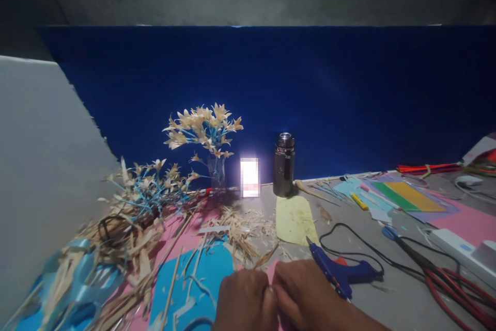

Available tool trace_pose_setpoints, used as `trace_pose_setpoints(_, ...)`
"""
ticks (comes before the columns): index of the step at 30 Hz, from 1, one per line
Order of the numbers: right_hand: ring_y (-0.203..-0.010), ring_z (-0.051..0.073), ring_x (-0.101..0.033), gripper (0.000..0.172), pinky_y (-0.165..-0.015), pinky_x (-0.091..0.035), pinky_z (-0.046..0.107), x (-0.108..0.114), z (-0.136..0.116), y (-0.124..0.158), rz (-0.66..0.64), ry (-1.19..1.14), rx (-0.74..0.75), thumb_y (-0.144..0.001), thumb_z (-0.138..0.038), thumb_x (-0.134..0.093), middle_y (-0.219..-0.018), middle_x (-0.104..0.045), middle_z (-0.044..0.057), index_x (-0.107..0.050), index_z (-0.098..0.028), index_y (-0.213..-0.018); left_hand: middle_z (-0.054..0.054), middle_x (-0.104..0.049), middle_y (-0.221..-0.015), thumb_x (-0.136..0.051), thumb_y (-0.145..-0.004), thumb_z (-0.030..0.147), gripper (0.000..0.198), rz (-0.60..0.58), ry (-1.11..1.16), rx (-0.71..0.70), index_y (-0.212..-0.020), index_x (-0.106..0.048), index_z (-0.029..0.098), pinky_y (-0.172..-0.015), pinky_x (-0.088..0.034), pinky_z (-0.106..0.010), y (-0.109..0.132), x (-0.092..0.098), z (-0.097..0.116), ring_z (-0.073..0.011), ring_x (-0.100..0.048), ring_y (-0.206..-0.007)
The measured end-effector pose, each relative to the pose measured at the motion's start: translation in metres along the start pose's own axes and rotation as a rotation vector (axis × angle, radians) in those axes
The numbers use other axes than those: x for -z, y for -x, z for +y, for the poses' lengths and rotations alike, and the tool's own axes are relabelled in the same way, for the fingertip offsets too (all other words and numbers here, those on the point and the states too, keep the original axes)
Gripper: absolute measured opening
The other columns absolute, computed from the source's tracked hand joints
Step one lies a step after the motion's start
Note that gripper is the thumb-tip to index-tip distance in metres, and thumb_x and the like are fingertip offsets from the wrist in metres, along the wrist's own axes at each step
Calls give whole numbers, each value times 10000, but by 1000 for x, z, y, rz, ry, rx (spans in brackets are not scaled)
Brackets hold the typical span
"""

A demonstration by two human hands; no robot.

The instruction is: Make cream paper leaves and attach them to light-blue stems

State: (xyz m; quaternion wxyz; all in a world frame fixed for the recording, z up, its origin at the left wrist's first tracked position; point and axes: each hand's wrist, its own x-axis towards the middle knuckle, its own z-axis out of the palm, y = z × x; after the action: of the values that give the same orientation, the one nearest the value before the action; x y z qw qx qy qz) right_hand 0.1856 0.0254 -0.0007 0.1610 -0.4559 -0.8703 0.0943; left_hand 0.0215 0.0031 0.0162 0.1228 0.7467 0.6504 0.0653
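My left hand (243, 300) and my right hand (306, 297) meet at the bottom centre of the frame, knuckles up and fingers curled together in a pinch. What they grip is hidden between them; only a sliver of pink paper (272, 269) shows just beyond the fingers. A blue glue gun (337, 270) lies right beside my right hand, its nozzle pointing away to the upper left. Dry straw strips (240, 230) are scattered just ahead of my hands on blue and pink sheets (201, 274).
A straw-flower bouquet in a glass (207, 132) and a second flower bunch (149, 186) stand at left. A metal flask (284, 164), a bright phone screen (249, 177), yellow paper (295, 220), coloured sheets (403, 196), a power strip (461, 248) and red and black cables (457, 284) fill the right.
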Motion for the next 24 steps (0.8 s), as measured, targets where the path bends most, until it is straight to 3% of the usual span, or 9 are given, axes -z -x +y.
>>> trace_pose_setpoints(6,-552,144,-529,142,-544,-181,303,4,3,1,56,-36,-97,-800,-147,-556,-639,-674,9,-568,-196,-668,-167,-789,-817,-451,-844,168,319,43,-50,63,-765,-759,186,-633,-363,-361,-1,5,-5,-309,-739,-787)
trace_pose_setpoints(11,-538,139,-517,154,-537,-165,300,2,-2,2,56,-39,-73,-826,-208,-589,-642,-683,10,-579,-195,-672,-126,-777,-821,-472,-876,220,284,56,20,-78,-760,-731,199,-644,-358,-350,2,-1,-3,-274,-715,-779)
trace_pose_setpoints(17,-522,130,-515,221,-545,-174,299,2,3,0,116,-31,-92,-886,-198,-567,-613,-662,4,-589,-186,-666,-105,-737,-728,-446,-880,217,313,112,-7,52,-690,-694,200,-643,-375,-340,-4,6,-15,-246,-675,-700)
trace_pose_setpoints(19,-534,132,-531,213,-557,-197,294,6,9,-2,206,-29,-130,-897,-192,-566,-623,-665,5,-604,-187,-687,-105,-726,-761,-448,-874,209,282,229,15,92,-760,-706,201,-698,-425,-357,-7,15,-22,-263,-671,-744)
trace_pose_setpoints(21,-544,138,-540,191,-575,-221,298,10,14,-5,338,21,-148,-903,-191,-566,-635,-670,13,-617,-185,-719,-145,-720,-1035,-491,-843,194,267,524,140,38,-998,-708,190,-845,-458,-399,-8,21,-26,-303,-647,-975)
trace_pose_setpoints(22,-555,142,-545,200,-587,-237,300,11,16,-5,403,51,-140,-913,-195,-560,-633,-664,16,-616,-184,-722,-148,-697,-1073,-512,-850,224,254,632,247,21,-1022,-696,194,-883,-463,-408,-7,22,-24,-307,-624,-1019)
trace_pose_setpoints(23,-571,147,-549,214,-602,-255,302,11,17,-5,462,80,-123,-926,-198,-550,-632,-656,18,-613,-183,-723,-136,-685,-1043,-529,-867,269,217,683,392,7,-991,-692,201,-883,-476,-405,-5,20,-21,-299,-617,-1001)
trace_pose_setpoints(24,-591,153,-554,231,-620,-274,305,11,17,-5,508,106,-96,-940,-198,-537,-632,-646,20,-609,-183,-722,-113,-677,-961,-538,-888,324,195,644,573,-11,-918,-692,207,-841,-498,-389,-3,17,-15,-279,-623,-927)
